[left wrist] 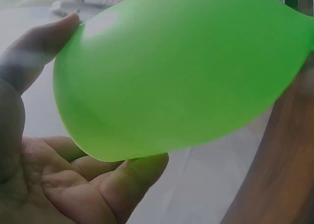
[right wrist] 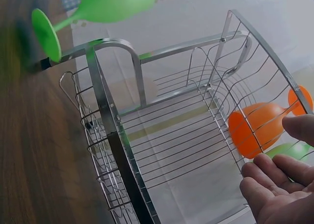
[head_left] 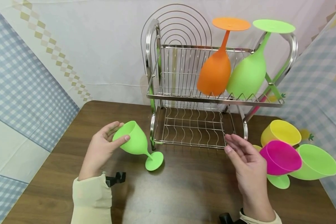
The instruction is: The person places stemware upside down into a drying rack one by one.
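My left hand point(head_left: 100, 149) pinches a green plastic goblet point(head_left: 134, 140) by its bowl near the rim, thumb on one side and fingers on the other. The goblet is tilted, its mouth toward the upper left and its round foot toward the lower right, above the tabletop. In the left wrist view the bowl point(left wrist: 176, 76) fills most of the picture between thumb and fingers. My right hand point(head_left: 249, 168) holds nothing; its fingers are loosely bent in front of the rack's lower right corner, beside a magenta goblet point(head_left: 281, 157).
A two-tier metal dish rack point(head_left: 196, 99) stands at the back of the wooden table point(head_left: 168, 193). Upside down on its upper tier are an orange goblet point(head_left: 215, 71) and a green goblet point(head_left: 249, 73). At the right, a yellow goblet point(head_left: 281, 133) and a green one point(head_left: 316, 161) crowd the magenta one.
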Demonstrator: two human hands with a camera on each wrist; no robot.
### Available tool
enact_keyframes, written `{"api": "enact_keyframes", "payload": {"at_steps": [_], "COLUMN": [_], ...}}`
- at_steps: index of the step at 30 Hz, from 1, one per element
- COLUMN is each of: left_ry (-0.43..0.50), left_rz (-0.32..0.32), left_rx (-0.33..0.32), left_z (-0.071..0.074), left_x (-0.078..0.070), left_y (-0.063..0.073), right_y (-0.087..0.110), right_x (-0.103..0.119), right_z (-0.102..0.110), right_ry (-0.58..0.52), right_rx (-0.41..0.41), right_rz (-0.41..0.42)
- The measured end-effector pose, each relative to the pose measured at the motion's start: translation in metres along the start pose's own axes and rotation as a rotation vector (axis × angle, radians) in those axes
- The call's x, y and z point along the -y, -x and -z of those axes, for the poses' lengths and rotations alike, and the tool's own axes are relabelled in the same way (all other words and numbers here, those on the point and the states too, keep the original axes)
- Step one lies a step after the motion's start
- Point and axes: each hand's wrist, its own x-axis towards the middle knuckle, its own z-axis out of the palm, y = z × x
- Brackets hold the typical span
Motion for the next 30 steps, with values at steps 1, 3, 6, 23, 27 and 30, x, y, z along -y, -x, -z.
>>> {"api": "enact_keyframes", "payload": {"at_steps": [1, 3, 6, 23, 27, 30], "left_ry": [0.038, 0.112, 0.236, 0.832, 0.906, 0.951], "left_rz": [0.000, -0.005, -0.027, -0.152, -0.168, -0.172], "left_rx": [0.014, 0.036, 0.069, 0.124, 0.099, 0.115], "left_z": [-0.003, -0.009, -0.017, -0.071, -0.077, -0.083], "left_x": [0.001, 0.002, 0.001, -0.009, -0.009, -0.008], "left_y": [-0.001, -0.003, -0.003, -0.001, 0.000, 0.001], "right_y": [0.000, -0.001, -0.003, 0.000, 0.002, 0.005], "right_x": [0.000, -0.002, -0.007, -0.018, -0.019, -0.020], "right_z": [0.000, 0.000, 0.000, 0.008, 0.006, 0.001], "right_ry": [0.008, 0.029, 0.072, 0.018, 0.046, 0.120], "right_rx": [-0.002, -0.007, -0.010, 0.428, 0.547, 0.562], "right_rz": [-0.005, -0.025, -0.067, -0.026, -0.031, -0.059]}}
